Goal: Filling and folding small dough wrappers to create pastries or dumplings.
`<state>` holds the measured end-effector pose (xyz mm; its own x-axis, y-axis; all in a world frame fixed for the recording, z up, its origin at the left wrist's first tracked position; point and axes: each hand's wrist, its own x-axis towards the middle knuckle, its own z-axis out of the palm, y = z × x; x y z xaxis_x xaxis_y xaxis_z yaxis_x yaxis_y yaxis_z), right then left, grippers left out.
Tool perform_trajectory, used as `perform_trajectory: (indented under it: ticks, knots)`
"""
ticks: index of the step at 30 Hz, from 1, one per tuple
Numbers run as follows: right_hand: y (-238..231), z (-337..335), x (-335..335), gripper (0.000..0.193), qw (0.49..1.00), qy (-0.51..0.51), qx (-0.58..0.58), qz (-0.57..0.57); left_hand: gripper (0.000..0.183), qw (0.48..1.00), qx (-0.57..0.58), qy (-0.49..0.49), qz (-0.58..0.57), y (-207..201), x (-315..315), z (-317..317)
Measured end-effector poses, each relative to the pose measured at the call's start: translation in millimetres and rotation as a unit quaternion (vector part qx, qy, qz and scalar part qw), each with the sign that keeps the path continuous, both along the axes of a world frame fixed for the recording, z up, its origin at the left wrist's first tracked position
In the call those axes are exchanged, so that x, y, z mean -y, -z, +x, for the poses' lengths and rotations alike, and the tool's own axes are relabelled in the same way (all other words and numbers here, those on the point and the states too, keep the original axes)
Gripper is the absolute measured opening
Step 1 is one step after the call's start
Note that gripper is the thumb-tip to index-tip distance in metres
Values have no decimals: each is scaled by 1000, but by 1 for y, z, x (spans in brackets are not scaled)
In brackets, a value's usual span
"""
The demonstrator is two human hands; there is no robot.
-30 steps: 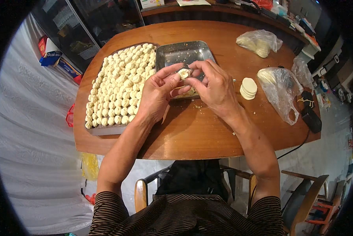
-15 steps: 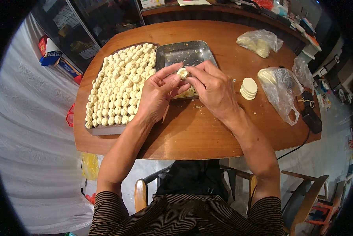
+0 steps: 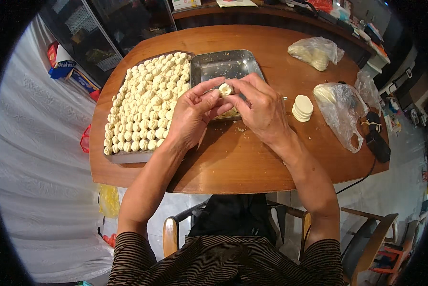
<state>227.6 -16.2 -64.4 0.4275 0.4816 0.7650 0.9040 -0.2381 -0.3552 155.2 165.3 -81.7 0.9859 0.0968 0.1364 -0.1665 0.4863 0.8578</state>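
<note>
Between the fingertips of both hands is a small pale dumpling (image 3: 225, 89), its top still gathered around a round opening. My left hand (image 3: 193, 110) pinches it from the left, and my right hand (image 3: 258, 106) grips its right side with thumb and forefinger. Beneath the hands lies a metal tray (image 3: 226, 61) with crumbs of filling; the hands hide much of its near part. To the left, a large tray holds rows of pleated dumplings (image 3: 147, 102). A short stack of round dough wrappers (image 3: 302, 108) rests on the table right of my right hand.
On the wooden table's (image 3: 233, 167) right side lie a plastic bag with wrappers (image 3: 335, 102) and, farther back, another plastic bag of wrappers (image 3: 314, 53). A black adapter with a cord (image 3: 378, 145) sits by the right edge. A wooden-armed chair (image 3: 373, 238) stands lower right.
The dumpling has shifted slightly right and been turned between my fingers. My right fingers have changed position around its rim; the rest of the table looks the same.
</note>
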Motion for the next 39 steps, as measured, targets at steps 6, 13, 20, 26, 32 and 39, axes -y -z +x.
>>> perform_trajectory:
  ticks: [6,13,20,26,32,39]
  knots:
    - [0,-2,-1,34,1000,-5,-12,0,34,1000,-16,-14,18,-1,1,-1]
    - [-6,-5,-2,29,999,-18,-46,17,31,999,-26,-24,0,-4,0,-3]
    - [-5,1,-2,20,998,-3,-38,45,34,999,-8,-10,-49,-5,0,-2]
    - [-4,-1,-5,15,998,-7,-47,44,40,998,-41,-30,-23,-14,5,-6]
    - [-6,-5,-6,18,996,-17,-81,41,40,1000,-11,-21,-17,-7,3,-7]
    - [-8,-9,-7,18,994,-28,-101,33,38,1000,-3,-26,-9,-5,-2,-7]
